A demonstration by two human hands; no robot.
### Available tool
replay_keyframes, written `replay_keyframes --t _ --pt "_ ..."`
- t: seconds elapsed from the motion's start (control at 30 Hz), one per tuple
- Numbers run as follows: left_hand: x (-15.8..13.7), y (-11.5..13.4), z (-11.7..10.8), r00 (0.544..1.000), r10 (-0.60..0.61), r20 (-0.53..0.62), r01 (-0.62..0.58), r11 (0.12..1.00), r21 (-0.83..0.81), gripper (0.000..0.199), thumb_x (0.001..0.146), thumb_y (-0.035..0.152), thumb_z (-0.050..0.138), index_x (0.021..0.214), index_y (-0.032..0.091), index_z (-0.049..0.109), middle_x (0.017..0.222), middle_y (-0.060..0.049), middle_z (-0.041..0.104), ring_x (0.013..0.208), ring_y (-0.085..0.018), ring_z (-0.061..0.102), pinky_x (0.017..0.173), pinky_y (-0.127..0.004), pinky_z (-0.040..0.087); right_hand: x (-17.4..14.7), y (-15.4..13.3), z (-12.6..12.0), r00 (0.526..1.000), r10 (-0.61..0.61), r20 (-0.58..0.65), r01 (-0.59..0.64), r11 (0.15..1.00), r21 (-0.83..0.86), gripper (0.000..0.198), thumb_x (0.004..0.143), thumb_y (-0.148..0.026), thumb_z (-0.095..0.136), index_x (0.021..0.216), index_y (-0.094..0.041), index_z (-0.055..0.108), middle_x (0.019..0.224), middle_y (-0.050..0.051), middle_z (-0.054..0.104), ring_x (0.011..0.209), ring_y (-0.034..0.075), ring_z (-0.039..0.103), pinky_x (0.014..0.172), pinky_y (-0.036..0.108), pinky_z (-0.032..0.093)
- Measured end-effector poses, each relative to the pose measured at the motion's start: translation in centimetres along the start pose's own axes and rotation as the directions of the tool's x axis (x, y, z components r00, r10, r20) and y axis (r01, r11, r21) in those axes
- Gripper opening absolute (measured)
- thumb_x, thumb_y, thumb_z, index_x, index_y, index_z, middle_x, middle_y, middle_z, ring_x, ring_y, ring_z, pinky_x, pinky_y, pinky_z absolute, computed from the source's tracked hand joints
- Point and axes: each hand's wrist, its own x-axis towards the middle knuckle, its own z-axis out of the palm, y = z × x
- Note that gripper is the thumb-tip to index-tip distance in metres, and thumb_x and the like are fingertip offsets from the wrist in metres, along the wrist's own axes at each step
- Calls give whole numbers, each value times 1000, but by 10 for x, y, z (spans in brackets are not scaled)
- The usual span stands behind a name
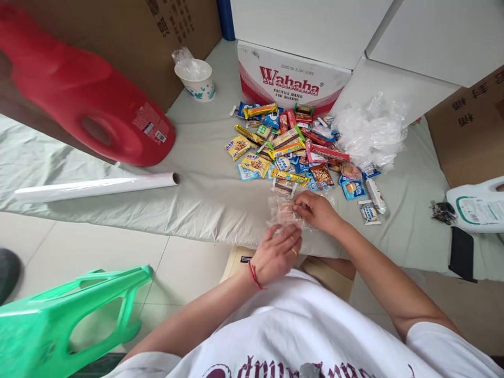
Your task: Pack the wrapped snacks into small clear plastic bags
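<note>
A clear plastic bag [280, 206] with something pinkish-brown inside lies at the table's front edge, between my two hands. My left hand [279, 251], with a red string bracelet at the wrist, has its fingers curled over the near side of the bag. From the right, my right hand [317, 210] pinches the bag's far side with thumb and fingers. Just beyond my hands spreads a heap of small wrapped snacks [289, 149] in yellow, blue, red and brown. A pile of clear plastic bags [372, 131] sits to the right of the snacks.
A Wahaha carton [293, 79] stands behind the snacks. Leftward are a paper cup [202, 90], a red jug [86, 100] and a white film roll [98, 187]. Keys [443, 211], a black phone [461, 253] and a white bottle [480, 207] lie right. A green stool [59, 325] stands on the floor.
</note>
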Motion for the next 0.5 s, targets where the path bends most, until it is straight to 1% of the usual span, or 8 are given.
replay_keyframes --t 0.03,0.1,0.13,0.2,0.27,0.33,0.4,0.5 --pt "2 -5 3 996 -91 -5 92 995 34 31 98 17 55 126 23 68 135 -10 73 135 -24 62 125 -51 27 0 0 -2 1000 -15 17 15 1000 26 14 98 -26 59 86 -21 62 91 4 65 84 18 60 77 29 43" --pt "2 -18 4 962 -271 -29 272 959 82 36 100 20 54 134 23 64 141 -13 69 141 -29 57 129 -62 10 -2 0 -5 998 -53 35 50 996 79 14 99 -26 58 86 -20 62 91 5 65 85 18 60 77 30 45" --pt "0 -24 3 939 -342 -41 344 934 95 38 100 21 53 137 24 63 142 -13 68 143 -31 56 128 -66 4 -3 0 -5 996 -74 42 69 992 108 15 99 -26 58 86 -20 62 91 5 66 86 19 61 78 30 45" --pt "-4 -34 -2 899 -434 -55 438 892 111 37 101 25 52 136 24 64 141 -13 69 144 -33 54 126 -69 -2 -5 0 -5 992 -111 57 100 982 159 16 100 -27 58 86 -21 62 95 7 67 88 19 62 80 31 47" --pt "-6 -39 -7 876 -480 -48 482 867 123 34 103 29 51 132 25 67 139 -13 70 146 -34 52 125 -72 -5 -6 1 -4 989 -127 70 112 976 184 15 100 -27 58 86 -21 61 98 7 68 90 19 63 82 31 48" --pt "-6 -39 -9 865 -501 -28 500 855 137 34 103 35 51 130 25 68 143 -13 67 149 -36 47 124 -74 -6 -6 0 -2 989 -127 78 112 977 180 15 99 -27 59 86 -21 61 99 7 68 90 19 64 82 31 48" --pt "-3 -36 -7 854 -519 -41 518 841 154 37 101 41 55 131 24 68 153 -16 58 153 -39 40 124 -74 -3 -6 0 -2 989 -123 87 108 981 163 13 99 -26 60 87 -21 62 98 7 68 90 19 64 82 31 48" --pt "5 -31 -1 830 -542 -136 558 814 163 44 96 43 63 135 23 66 163 -18 44 157 -40 31 124 -74 3 -5 -1 -4 988 -114 104 100 987 128 11 98 -26 62 88 -20 63 98 6 69 87 18 64 80 30 47"
